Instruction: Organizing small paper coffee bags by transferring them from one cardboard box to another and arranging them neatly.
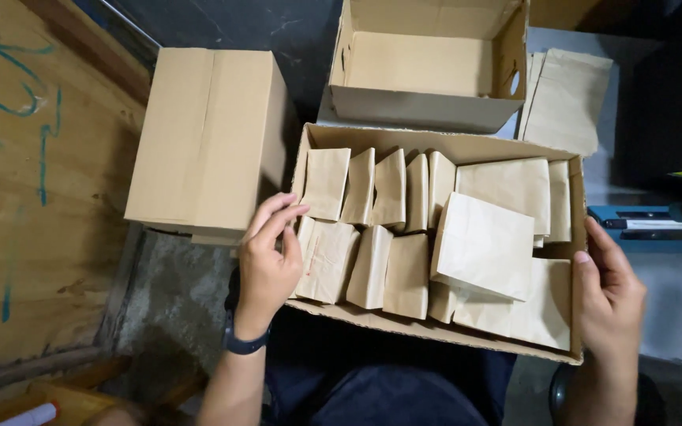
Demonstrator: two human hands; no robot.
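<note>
Shallow cardboard tray (436,142) resting across the person's lap, filled with flat brown paper bags (404,237) standing in rows. Left hand (268,264) clasps the tray's left wall, fingers curled over the rim. Right hand (611,296) presses the right wall, grip closed on its edge. Closed carton (207,134) and empty open box (428,67) lie beyond.

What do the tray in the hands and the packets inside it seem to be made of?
Tray: apparently corrugated cardboard, matte brown, with a raw, slightly torn front edge. Packets: probably kraft paper, matte tan, with sharp folds and light creases. Left hand and right hand grip the tray's sides.
</note>
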